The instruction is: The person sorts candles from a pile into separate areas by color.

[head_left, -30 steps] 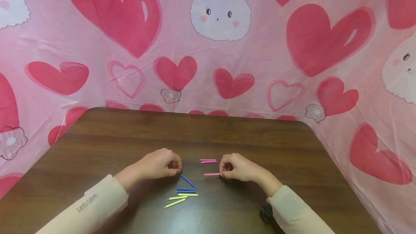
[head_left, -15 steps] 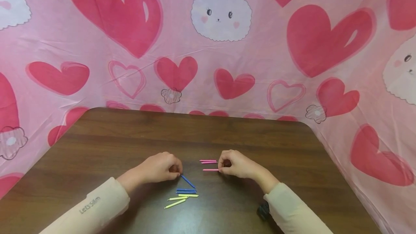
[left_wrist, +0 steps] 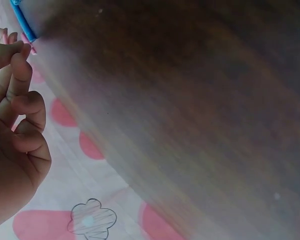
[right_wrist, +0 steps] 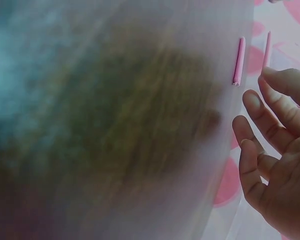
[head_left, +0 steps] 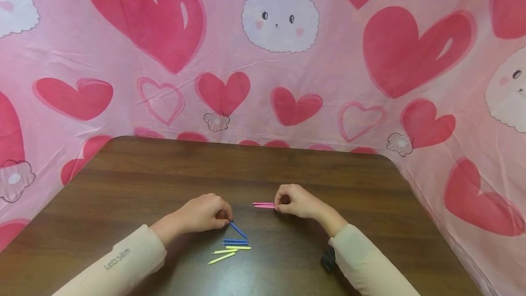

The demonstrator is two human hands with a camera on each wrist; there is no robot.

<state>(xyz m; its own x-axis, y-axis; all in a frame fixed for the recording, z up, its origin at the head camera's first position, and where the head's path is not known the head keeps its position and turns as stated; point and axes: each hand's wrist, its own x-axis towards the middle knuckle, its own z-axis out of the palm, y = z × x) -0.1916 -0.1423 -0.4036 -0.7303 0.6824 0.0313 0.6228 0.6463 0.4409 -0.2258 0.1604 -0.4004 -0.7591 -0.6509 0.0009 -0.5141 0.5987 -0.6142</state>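
The right hand [head_left: 297,201] pinches a pink stick [head_left: 265,206] just beside another pink stick [head_left: 263,203] on the bench [head_left: 164,172]; its grip is clamped on it. The left hand [head_left: 205,213] pinches the upper end of a slanted blue stick [head_left: 238,230]; two blue sticks [head_left: 235,241] and yellow sticks [head_left: 230,252] lie near.

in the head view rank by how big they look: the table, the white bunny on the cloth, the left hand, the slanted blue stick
1. table
2. white bunny
3. left hand
4. slanted blue stick

The bunny hangs farther from the camera, so its true size is unsure.

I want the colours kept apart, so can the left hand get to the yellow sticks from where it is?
Probably yes: the left hand is close to the yellow sticks, with only the blue sticks lying between them.
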